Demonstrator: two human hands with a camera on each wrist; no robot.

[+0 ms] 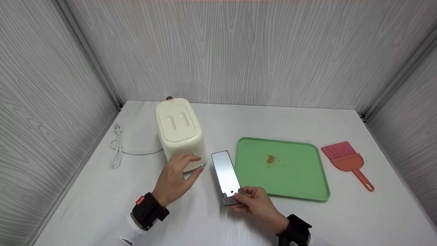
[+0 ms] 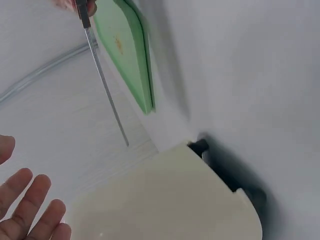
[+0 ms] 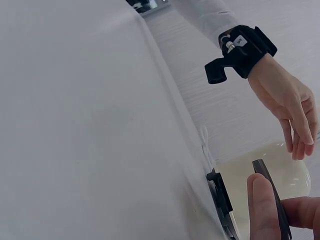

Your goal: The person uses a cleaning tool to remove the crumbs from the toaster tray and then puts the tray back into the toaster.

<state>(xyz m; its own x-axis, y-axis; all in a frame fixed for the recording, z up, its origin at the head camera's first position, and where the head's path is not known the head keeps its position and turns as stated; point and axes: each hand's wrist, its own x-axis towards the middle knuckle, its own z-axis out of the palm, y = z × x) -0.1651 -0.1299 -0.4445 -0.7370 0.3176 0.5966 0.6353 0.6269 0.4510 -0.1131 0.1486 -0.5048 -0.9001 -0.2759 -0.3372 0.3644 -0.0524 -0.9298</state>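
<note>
A cream toaster [image 1: 179, 128] with a lid over its slots stands left of centre. My left hand [image 1: 174, 179] hovers at its near end, thumb and fingers spread apart with nothing between them. My right hand [image 1: 257, 205] pinches the dark handle end of a flat, shiny metal crumb tray [image 1: 223, 171], thumb on top. The crumb tray points away from me, between the toaster and a green tray [image 1: 297, 177]. In the left wrist view the crumb tray [image 2: 107, 90] appears edge-on, raised above the table. Brown crumbs [image 1: 270, 159] lie on the green tray.
An orange brush [image 1: 346, 160] with pink bristles lies right of the green tray. The toaster's white cord [image 1: 136, 153] and plug [image 1: 117, 128] lie at the left. Grey wood-grain panels [image 1: 232, 51] enclose the white table at the back and sides.
</note>
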